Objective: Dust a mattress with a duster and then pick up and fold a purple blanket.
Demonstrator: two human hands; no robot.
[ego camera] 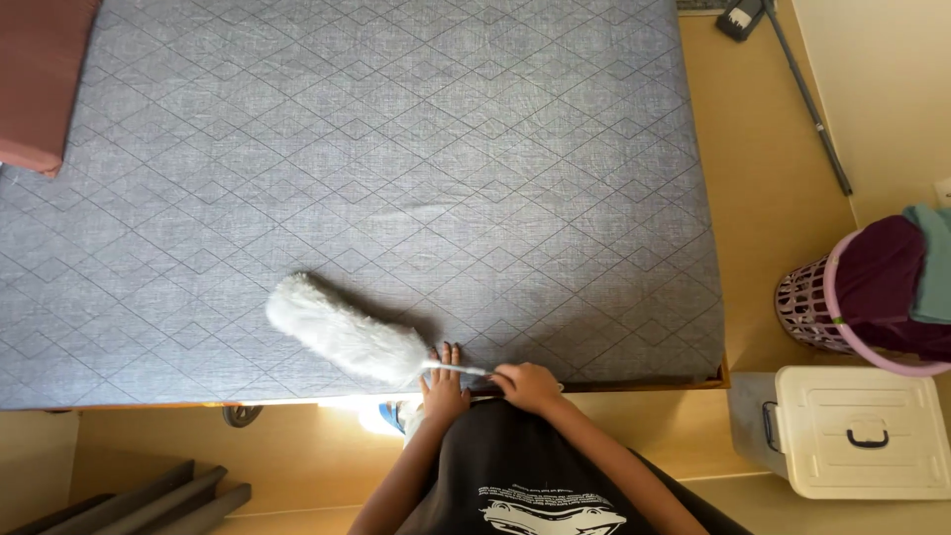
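Note:
A fluffy white duster (342, 332) lies on a grey quilted mattress (416, 168), its head pointing up-left. My right hand (525, 384) is closed around the duster's thin white handle at the mattress's near edge. My left hand (443, 381) rests flat on the mattress with its fingers spread, just beside the base of the duster head.
A reddish-brown cushion (40, 79) sits at the mattress's top-left corner. A laundry basket (842, 307) holding clothes stands at right, above a white lidded box (857, 431). A long-handled mop (792, 69) lies on the floor at top right. Grey slats (149, 500) are at bottom left.

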